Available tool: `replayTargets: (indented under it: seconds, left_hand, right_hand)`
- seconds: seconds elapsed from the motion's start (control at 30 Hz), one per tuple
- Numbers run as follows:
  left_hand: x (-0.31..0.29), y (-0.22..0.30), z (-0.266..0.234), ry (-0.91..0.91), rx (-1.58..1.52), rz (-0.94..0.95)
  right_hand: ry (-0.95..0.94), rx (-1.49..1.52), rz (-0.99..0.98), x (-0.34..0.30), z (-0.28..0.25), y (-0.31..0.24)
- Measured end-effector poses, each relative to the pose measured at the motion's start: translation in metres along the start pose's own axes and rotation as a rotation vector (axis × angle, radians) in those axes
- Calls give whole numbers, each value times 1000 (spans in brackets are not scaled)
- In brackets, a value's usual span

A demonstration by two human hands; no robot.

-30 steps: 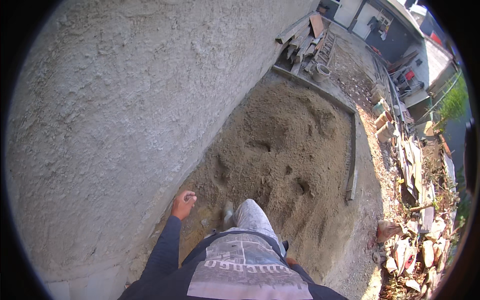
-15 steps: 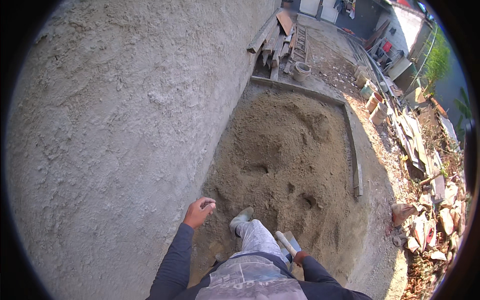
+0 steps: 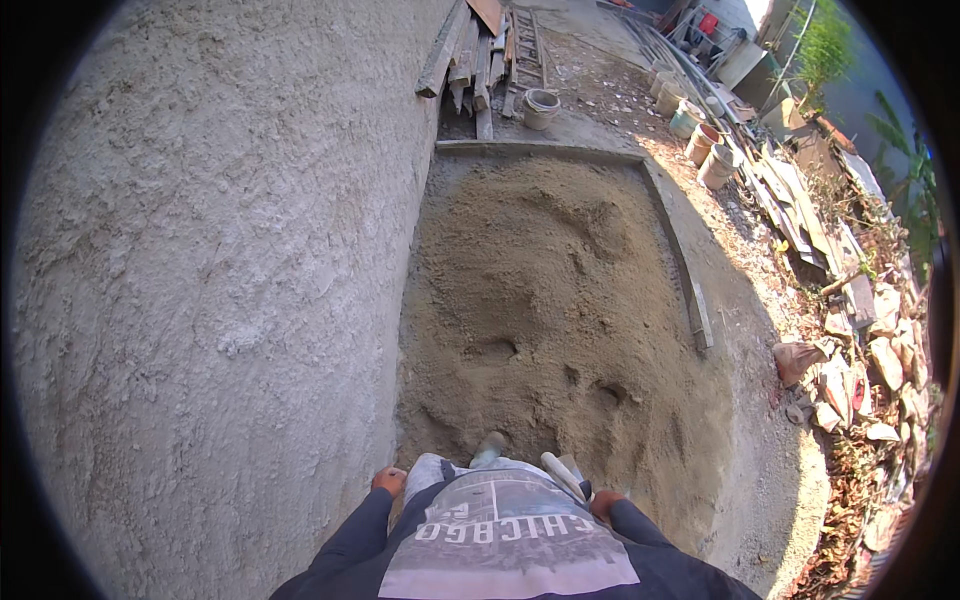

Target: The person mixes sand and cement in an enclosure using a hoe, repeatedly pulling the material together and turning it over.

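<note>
Our right hand (image 3: 603, 503) grips a pale handle (image 3: 562, 475), low by our hip, just above the sand (image 3: 545, 300). Our left hand (image 3: 388, 481) hangs near the wall (image 3: 210, 250); we cannot tell if it is curled or spread. The wall looks rough and coated all over. The sand pile is big, with dents in it. Boards (image 3: 470, 55) and buckets (image 3: 715, 160) lie far off.

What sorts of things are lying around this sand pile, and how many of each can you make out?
Sand pile: 1
Buckets and pots beyond the pile: 4
Stack of wooden planks against the wall: 1
Heap of broken rubble on the right: 1
Pale handle by the right hand: 1
Total: 8
</note>
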State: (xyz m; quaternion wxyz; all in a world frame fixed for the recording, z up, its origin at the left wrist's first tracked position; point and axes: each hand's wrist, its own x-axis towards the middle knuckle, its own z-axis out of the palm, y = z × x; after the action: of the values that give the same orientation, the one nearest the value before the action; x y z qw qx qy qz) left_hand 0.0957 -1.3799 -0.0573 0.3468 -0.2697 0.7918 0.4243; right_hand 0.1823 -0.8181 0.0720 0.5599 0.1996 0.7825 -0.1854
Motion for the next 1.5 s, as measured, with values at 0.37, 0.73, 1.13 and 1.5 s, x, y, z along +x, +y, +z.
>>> replayTargets:
  seconds: [0.37, 0.73, 1.13, 1.5]
  left_hand:
    - [102, 235, -96, -116, 115, 191]
    - [-205, 685, -190, -1763, -112, 1518]
    - [-196, 676, -141, -2540, -495, 1259]
    - [-50, 656, -54, -1297, -6, 704]
  right_hand:
    - [114, 223, 144, 53, -22, -88]
    - [230, 344, 243, 30, 3, -152]
    - [199, 489, 206, 31, 169, -173]
    - [381, 1145, 418, -23, 6, -129]
